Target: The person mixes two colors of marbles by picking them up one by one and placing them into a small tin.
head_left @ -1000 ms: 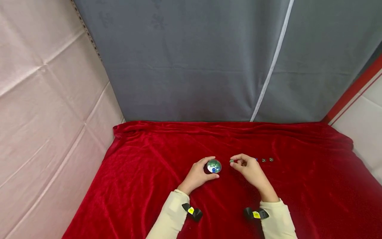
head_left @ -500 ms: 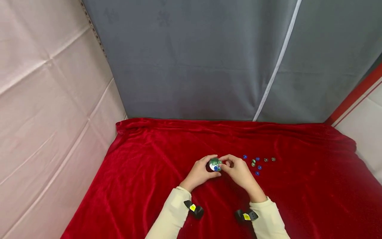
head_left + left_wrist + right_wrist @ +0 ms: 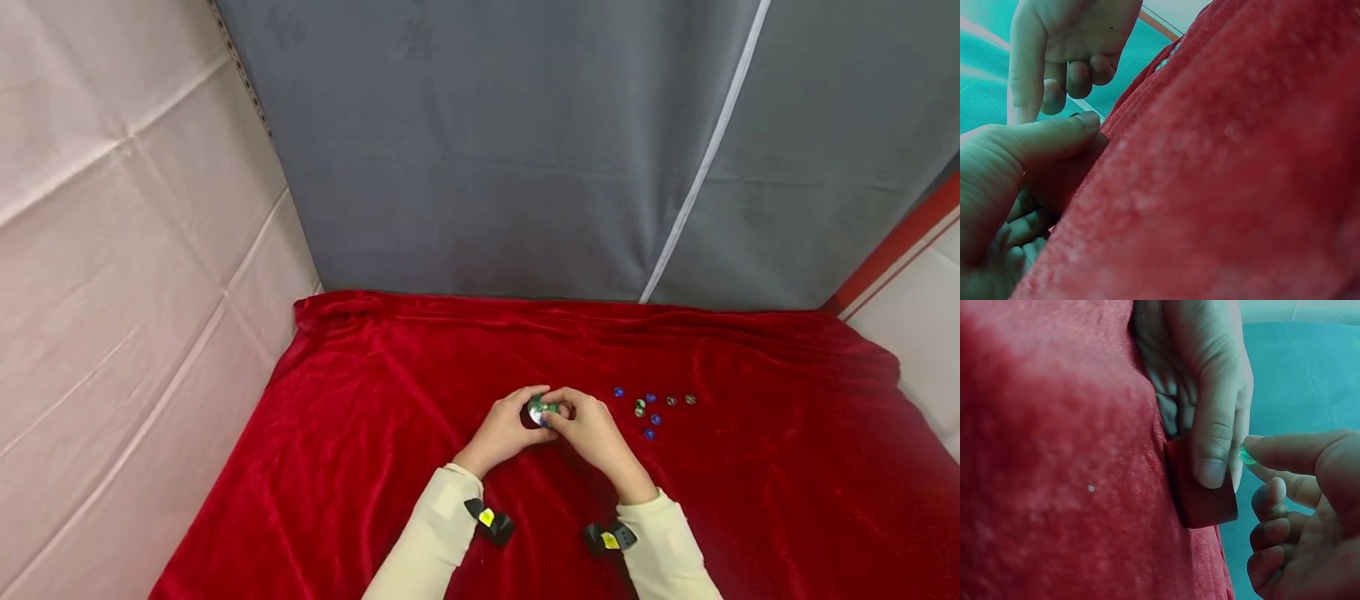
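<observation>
A small shiny metal cup [image 3: 535,409] stands on the red cloth, with green and blue glass marbles inside. My left hand [image 3: 502,427] grips it round the side; in the right wrist view the thumb lies along the smooth wall of the cup [image 3: 1207,511], which mirrors the red. Over the cup's mouth is my right hand [image 3: 597,430], hiding part of the opening. Between its thumb and index finger it pinches a green glass marble [image 3: 1247,455], right at the rim. The other fingers of the right hand [image 3: 1310,531] are curled, holding nothing.
To the right of the cup lie several loose blue and green marbles, among them a blue marble [image 3: 618,392] and a greenish marble [image 3: 690,400]. Red velvet cloth [image 3: 420,358] covers the table in folds. A grey curtain [image 3: 480,167] hangs behind it.
My right hand has moved left with the green marble, from beside the cup to over its mouth, uncovering the loose marbles. My left hand keeps its grip on the cup.
</observation>
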{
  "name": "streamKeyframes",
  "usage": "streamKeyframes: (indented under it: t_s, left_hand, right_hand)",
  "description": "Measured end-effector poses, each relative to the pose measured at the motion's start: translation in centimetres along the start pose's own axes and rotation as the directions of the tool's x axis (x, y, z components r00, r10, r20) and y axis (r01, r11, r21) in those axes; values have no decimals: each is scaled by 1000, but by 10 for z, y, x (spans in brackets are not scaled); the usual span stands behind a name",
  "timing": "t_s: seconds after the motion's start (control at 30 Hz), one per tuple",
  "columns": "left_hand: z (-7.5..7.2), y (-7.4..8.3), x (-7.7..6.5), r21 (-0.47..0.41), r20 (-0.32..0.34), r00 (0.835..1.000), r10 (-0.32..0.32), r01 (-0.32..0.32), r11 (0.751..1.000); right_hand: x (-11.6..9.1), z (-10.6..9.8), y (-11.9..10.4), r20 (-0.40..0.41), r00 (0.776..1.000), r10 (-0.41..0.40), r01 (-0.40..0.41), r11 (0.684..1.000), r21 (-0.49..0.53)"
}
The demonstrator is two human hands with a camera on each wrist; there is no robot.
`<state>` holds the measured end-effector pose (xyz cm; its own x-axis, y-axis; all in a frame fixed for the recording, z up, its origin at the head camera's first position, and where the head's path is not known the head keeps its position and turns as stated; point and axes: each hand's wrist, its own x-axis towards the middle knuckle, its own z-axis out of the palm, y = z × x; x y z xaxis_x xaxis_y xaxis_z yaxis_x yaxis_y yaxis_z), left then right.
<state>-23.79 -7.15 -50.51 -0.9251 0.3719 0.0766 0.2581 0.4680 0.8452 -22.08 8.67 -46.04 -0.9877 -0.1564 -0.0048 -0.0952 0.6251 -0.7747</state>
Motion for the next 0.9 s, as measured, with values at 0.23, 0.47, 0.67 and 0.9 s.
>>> streamKeyframes:
  t_s: [0.23,0.47,0.67,0.9]
  left_hand:
    - [1,-1,1,-1,-1,1000,3,-3,1000]
    - [1,1,1,6,2,1000,-5,5,1000]
    - [1,1,-1,4,10,1000,-19,19,1000]
    - [-1,0,-1,18,12,999,-34,34,999]
  right_hand:
    - [2,3,2,-9,1000,-15,14,999,-33]
    - [0,-9,3,-32,999,-12,11,999,-38]
    - [-2,-35,15,-88,996,2,-6,999,-37]
    - [-8,-67,39,-178,983,35,-40,999,-25]
